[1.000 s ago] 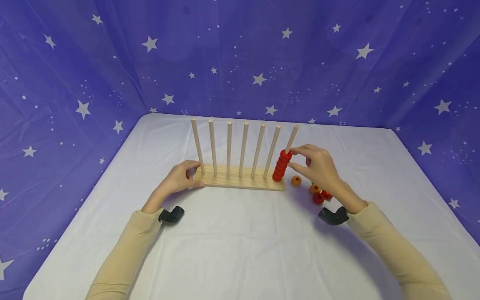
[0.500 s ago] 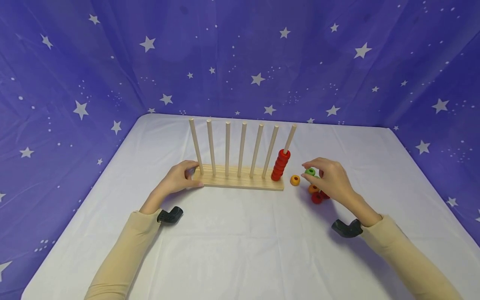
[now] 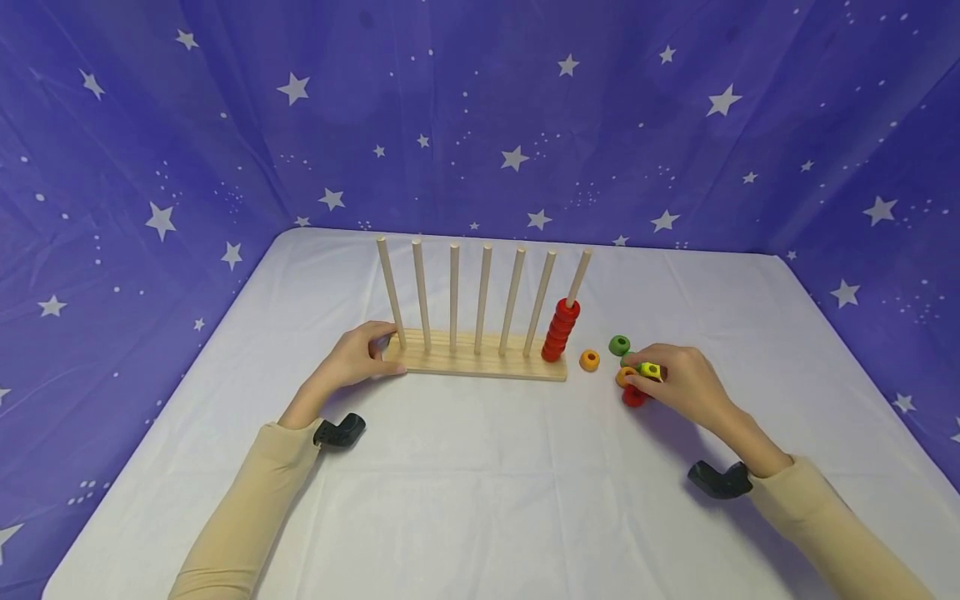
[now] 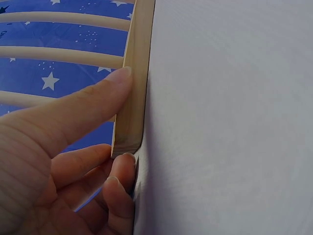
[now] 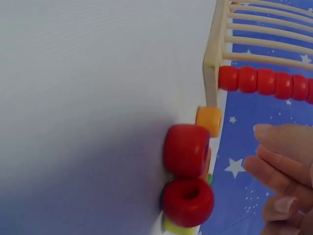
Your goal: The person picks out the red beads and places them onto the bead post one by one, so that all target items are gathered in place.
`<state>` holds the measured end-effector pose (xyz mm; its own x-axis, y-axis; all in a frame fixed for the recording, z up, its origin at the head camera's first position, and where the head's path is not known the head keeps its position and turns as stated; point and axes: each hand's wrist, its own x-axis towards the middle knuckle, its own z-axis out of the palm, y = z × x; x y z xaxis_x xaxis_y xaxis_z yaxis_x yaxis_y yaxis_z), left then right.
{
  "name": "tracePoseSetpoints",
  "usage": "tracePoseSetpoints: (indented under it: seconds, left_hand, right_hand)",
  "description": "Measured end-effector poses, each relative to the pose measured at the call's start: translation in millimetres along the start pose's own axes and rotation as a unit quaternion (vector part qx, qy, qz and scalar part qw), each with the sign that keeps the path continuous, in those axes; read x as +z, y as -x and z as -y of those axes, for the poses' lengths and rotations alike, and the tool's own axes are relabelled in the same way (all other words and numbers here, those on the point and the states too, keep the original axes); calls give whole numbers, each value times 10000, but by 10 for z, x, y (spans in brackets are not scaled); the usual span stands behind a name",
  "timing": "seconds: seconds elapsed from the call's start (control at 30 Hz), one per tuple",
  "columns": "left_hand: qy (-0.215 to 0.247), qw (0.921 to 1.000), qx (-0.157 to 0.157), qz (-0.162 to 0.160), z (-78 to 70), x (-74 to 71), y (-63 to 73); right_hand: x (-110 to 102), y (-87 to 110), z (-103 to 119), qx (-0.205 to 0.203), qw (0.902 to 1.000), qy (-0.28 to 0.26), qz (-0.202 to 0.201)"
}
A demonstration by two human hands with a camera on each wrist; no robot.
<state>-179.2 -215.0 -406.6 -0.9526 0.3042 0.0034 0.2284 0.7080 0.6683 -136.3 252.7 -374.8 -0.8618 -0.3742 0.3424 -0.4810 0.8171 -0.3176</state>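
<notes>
A wooden bead stand with a row of upright pegs rests on the table. My left hand grips its left end. In the left wrist view, the thumb lies along the base edge and the other fingers curl at its end. Red beads are stacked on the rightmost peg. My right hand hovers over loose beads to the right, thumb and fingers apart. Near its fingertips are a yellow bead, an orange bead and a red bead. The right wrist view shows nothing between those fingers.
A separate orange bead lies just right of the stand. Behind the cluster sits a green bead. White cloth covers the table, and a purple star-patterned curtain surrounds its back and sides.
My right hand has left the topmost red bead on the right peg and moved right and down to the loose beads. The left hand keeps its grip on the stand.
</notes>
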Motion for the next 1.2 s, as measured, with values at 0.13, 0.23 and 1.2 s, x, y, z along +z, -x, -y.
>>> tracePoseSetpoints:
  seconds: [0.13, 0.23, 1.2]
  left_hand:
    - [6, 10000, 17, -27, -3, 4, 2]
    - [38, 10000, 0, -34, 1, 4, -3]
    - [178, 9998, 22, -67, -5, 11, -2]
  right_hand:
    - [-9, 57, -38, -6, 9997, 6, 238]
    - [-17, 91, -61, 11, 9994, 5, 345]
    - [13, 156, -93, 374, 9899, 108, 1363]
